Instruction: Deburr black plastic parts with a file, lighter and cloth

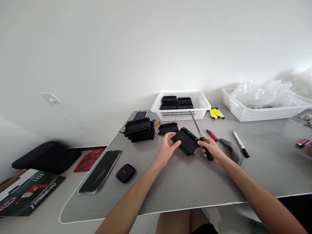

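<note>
Fingers of the left hand pinch the near-left edge of a black plastic panel, held tilted just above the bench. Right hand touches the panel's right edge, fingers wrapped tight around a screwdriver whose shaft slants up and back. Bare bench lies between the hands and the near edge. Just beyond, a stack of black panels sits left, a red lighter right. Farther back, a white basket stands against the wall.
</note>
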`<state>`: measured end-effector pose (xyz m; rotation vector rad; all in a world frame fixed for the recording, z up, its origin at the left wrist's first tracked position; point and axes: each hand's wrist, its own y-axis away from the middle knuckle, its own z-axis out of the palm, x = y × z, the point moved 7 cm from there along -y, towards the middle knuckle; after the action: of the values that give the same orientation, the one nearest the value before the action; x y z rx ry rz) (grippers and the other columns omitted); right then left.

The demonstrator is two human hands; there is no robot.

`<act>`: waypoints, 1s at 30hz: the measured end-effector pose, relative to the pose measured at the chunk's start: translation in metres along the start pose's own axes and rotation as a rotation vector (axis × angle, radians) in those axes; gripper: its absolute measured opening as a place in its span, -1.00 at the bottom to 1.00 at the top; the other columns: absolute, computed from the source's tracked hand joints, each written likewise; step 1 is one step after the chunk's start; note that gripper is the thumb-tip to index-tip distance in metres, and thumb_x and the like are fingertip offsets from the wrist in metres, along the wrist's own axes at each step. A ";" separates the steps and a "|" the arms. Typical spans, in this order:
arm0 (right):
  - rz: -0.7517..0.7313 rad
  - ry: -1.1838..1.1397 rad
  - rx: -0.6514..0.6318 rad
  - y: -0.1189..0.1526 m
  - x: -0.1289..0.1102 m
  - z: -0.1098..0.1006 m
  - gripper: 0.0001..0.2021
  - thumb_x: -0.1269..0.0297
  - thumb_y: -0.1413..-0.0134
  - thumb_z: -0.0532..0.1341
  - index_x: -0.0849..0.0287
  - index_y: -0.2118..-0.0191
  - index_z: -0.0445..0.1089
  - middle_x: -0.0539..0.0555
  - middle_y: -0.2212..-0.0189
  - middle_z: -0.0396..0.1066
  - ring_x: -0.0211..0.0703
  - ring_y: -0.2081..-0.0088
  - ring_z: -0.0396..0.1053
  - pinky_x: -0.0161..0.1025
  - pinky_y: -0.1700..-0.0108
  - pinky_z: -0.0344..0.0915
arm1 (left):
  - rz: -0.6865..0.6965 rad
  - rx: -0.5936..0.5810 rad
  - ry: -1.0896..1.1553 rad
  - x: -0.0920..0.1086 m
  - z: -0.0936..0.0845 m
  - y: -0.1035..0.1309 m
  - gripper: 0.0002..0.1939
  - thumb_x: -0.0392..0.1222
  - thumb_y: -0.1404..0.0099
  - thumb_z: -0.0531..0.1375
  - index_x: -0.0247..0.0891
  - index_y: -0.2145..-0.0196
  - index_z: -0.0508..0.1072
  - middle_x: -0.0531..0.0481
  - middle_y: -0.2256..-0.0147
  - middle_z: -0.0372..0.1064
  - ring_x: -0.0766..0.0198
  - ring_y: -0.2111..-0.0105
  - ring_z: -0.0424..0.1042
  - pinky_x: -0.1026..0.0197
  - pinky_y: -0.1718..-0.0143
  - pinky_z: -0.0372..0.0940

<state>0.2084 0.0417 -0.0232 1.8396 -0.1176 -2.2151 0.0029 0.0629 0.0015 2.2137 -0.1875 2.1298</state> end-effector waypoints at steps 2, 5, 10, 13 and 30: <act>0.019 0.011 -0.040 0.000 0.003 0.003 -0.63 0.07 0.15 0.38 0.16 0.31 0.28 -0.16 0.67 0.12 -0.42 0.65 0.03 -0.41 0.66 0.05 | -0.019 0.071 0.081 -0.004 -0.005 -0.001 -0.46 0.00 -0.13 0.29 -0.15 0.01 0.19 -0.12 0.09 0.38 0.18 0.19 0.46 0.09 0.17 0.39; 0.033 0.004 -0.083 0.000 0.006 0.007 -0.61 0.07 0.19 0.41 0.17 0.32 0.28 -0.17 0.66 0.12 -0.42 0.65 0.02 -0.41 0.66 0.04 | -0.039 0.127 0.142 -0.008 -0.008 -0.002 -0.46 0.04 -0.17 0.26 -0.20 -0.01 0.19 -0.18 0.07 0.38 0.13 0.12 0.46 0.04 0.12 0.39; 0.011 -0.053 -0.066 0.001 0.004 0.008 -0.54 0.09 0.28 0.46 0.14 0.32 0.23 -0.17 0.62 0.12 -0.42 0.62 0.06 -0.42 0.65 0.04 | -0.064 -0.036 0.030 -0.011 0.006 0.000 -0.16 0.05 -0.15 0.29 -0.12 -0.26 -0.02 -0.22 0.01 0.39 0.07 0.14 0.50 -0.01 0.12 0.40; 0.009 -0.027 -0.051 0.001 0.002 0.007 -0.55 0.03 0.23 0.43 0.13 0.33 0.22 -0.14 0.61 0.18 -0.42 0.63 0.06 -0.43 0.66 0.04 | -0.058 -0.084 -0.012 -0.011 0.010 0.001 -0.15 0.02 -0.21 0.23 -0.15 -0.33 -0.09 -0.17 0.12 0.48 0.05 0.14 0.50 -0.02 0.10 0.38; 0.009 0.048 -0.040 0.002 0.003 0.008 -0.55 0.02 0.20 0.40 0.11 0.29 0.22 -0.23 0.74 0.07 -0.43 0.71 -0.01 -0.44 0.68 -0.01 | -0.003 -0.081 -0.156 0.000 0.002 -0.001 -0.58 0.13 -0.14 0.26 -0.22 0.16 0.55 -0.16 0.14 0.51 0.03 0.16 0.48 0.09 0.21 0.39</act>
<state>0.2007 0.0382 -0.0242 1.8660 -0.0713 -2.1495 0.0055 0.0638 0.0014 2.3311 -0.2729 1.9110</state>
